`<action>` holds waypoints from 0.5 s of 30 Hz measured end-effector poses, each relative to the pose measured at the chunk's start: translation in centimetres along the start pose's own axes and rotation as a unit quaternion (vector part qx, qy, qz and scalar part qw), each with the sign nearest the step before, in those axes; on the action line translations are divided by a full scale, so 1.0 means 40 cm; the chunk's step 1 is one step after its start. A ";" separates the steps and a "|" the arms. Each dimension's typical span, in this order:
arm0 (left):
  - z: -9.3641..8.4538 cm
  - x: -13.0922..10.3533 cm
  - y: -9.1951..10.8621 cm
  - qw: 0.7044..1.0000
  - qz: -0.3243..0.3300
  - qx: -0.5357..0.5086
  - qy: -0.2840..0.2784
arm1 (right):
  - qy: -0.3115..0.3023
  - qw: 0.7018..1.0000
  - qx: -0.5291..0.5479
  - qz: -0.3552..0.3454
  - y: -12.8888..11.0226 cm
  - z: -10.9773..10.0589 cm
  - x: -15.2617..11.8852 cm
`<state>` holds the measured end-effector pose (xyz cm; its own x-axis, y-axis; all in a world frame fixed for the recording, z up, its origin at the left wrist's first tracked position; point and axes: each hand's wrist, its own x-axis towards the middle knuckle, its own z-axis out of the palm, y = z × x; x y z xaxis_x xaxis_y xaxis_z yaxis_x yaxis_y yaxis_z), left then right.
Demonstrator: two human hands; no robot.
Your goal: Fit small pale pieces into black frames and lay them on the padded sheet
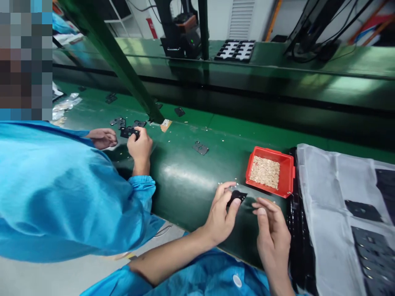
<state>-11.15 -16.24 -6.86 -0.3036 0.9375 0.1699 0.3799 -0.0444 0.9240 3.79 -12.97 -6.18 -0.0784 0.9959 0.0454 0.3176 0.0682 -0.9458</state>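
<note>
My left hand [220, 216] is closed on a small flat black plate [240, 196], thumb in front and fingers behind, just above the green bench [185, 181]. To its right, my right hand [273, 230] is open, its fingers loosely bent and apart from the plate. I make out nothing in it. Beyond my right hand stands a red bin [286, 176] with many small pale beige pieces [264, 172] inside. A few tiny pale bits lie on the bench near my left fingertips.
At right, more black plates [372, 250] lie around a white sheet [327, 193] over a black tray. Left of me a co-worker in blue [70, 193] holds a black plate [128, 131]. A loose plate [200, 148] lies mid-bench. A green post [123, 70] slants down to the bench.
</note>
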 end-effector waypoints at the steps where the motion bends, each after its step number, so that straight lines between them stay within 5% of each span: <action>1: -0.016 0.005 -0.004 0.999 0.029 0.014 -0.013 | -0.007 1.000 -0.004 0.005 -0.003 -0.005 -0.006; 4: -0.047 0.028 -0.030 0.994 0.084 0.069 -0.021 | -0.030 0.999 -0.006 0.016 -0.012 -0.009 -0.016; 7: -0.041 0.062 -0.066 0.993 0.064 0.102 -0.006 | -0.036 0.999 0.006 0.036 -0.018 -0.003 -0.015; 15: -0.014 0.040 -0.049 0.963 0.130 0.170 -0.164 | -0.037 0.996 0.010 0.084 0.001 -0.012 -0.028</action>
<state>-12.86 -14.83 -8.20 0.1106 0.9710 0.2120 0.6864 -0.2289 0.6903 4.34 -14.03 -6.10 -0.0950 0.9859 -0.1378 0.3128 -0.1018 -0.9443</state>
